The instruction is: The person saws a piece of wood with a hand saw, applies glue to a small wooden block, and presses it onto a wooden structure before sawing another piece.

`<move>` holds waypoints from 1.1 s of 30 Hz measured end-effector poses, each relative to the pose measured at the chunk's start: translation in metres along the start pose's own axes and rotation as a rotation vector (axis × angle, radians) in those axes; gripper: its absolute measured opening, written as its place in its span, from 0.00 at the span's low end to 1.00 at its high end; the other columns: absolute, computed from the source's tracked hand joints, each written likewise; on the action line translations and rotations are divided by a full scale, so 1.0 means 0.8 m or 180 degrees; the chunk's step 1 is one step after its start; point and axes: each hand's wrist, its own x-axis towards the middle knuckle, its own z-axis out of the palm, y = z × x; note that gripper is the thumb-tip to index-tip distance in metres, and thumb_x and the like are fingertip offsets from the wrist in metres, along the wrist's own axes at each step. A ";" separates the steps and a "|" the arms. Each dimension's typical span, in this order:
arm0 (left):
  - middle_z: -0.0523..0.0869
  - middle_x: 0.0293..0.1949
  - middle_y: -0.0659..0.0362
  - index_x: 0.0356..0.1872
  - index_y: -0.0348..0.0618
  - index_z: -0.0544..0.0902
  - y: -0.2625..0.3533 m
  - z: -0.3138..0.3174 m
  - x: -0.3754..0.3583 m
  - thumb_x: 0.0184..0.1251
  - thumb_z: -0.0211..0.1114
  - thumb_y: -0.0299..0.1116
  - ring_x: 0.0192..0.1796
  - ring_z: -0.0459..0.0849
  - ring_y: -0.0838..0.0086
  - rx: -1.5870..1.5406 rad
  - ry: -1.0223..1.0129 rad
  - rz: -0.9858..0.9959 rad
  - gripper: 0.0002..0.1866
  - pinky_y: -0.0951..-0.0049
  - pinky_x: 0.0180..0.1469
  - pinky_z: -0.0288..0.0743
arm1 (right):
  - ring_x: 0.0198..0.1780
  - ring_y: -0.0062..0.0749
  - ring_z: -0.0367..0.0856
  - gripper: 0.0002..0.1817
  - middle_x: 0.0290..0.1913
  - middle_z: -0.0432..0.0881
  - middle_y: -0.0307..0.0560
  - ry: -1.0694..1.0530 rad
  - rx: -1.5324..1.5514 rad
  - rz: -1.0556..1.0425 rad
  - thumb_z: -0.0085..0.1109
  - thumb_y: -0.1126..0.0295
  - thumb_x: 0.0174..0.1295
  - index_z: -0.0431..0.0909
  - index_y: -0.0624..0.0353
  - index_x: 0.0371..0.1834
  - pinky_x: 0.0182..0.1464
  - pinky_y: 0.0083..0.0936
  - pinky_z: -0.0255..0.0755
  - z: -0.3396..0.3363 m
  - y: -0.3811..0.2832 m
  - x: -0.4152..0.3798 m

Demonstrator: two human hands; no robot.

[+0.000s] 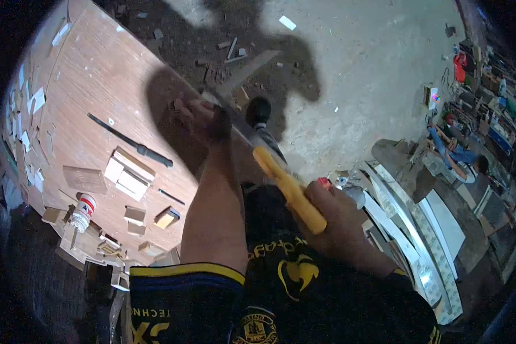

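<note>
A handsaw with a yellow handle (297, 194) slants across in front of my body. My right hand (337, 213) is closed on its handle, and the narrow blade (243, 127) runs up and left along the table edge. Beside the far end of the blade, my left hand (203, 119) rests at the edge of the wood-grained table (92, 74). Its fingers are curled in deep shadow, and what they hold down is hidden. To the left of that forearm lie a dark rod-like tool (131, 141), a pale wooden box-like piece (129, 174) and a small yellow-topped block (167, 218).
A white bottle with red lettering (84, 212) stands at the table's lower left among wood offcuts. Scraps litter the concrete floor (361, 74). Long white strips (410, 241) lie at right. Farther right, another person (458, 155) is near piled materials.
</note>
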 end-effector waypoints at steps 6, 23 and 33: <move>0.74 0.57 0.39 0.26 0.35 0.73 -0.023 0.025 -0.022 0.66 0.51 0.27 0.64 0.69 0.41 -0.0278 0.0453 0.0362 0.08 0.41 0.66 0.60 | 0.27 0.50 0.76 0.11 0.27 0.78 0.53 0.0166 0.0130 -0.0016 0.66 0.66 0.60 0.72 0.55 0.39 0.29 0.43 0.68 0.010 -0.006 -0.001; 0.69 0.59 0.38 0.43 0.28 0.75 -0.011 0.019 -0.024 0.64 0.51 0.30 0.65 0.67 0.43 -0.0657 -0.0474 -0.0663 0.13 0.43 0.68 0.58 | 0.28 0.48 0.77 0.14 0.27 0.77 0.53 0.0085 0.0050 0.0021 0.67 0.66 0.58 0.71 0.54 0.40 0.30 0.43 0.69 -0.013 -0.011 -0.012; 0.71 0.58 0.39 0.47 0.24 0.74 -0.013 0.014 -0.027 0.64 0.52 0.27 0.62 0.70 0.43 0.0007 -0.0103 -0.0139 0.16 0.48 0.69 0.59 | 0.30 0.51 0.78 0.13 0.28 0.78 0.54 0.0089 0.0034 -0.0012 0.67 0.68 0.57 0.73 0.54 0.42 0.31 0.41 0.71 0.000 0.002 -0.008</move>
